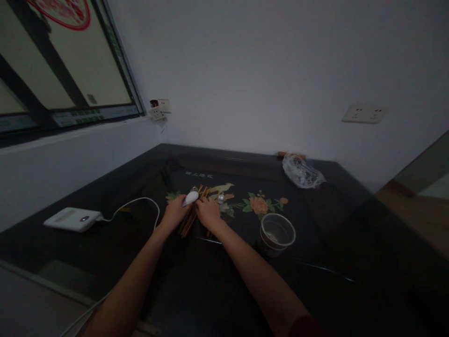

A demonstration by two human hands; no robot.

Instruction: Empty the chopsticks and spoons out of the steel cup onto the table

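Note:
A bundle of thin brown sticks point(189, 216), like chopsticks, lies on the dark glass table point(315, 262) between my hands. My left hand point(175, 213) is closed around a small white oval object point(190, 198) at the bundle's left side. My right hand point(207, 211) rests on the sticks from the right, fingers curled over them. A small shiny round thing point(220, 198) lies just beyond my right hand.
A white power bank point(73, 219) with a white cable point(140, 202) sits at the left. A round cup point(277, 233) stands right of my right arm. A crumpled clear plastic bag point(302, 172) lies at the back. Walls close off the table's left and far sides.

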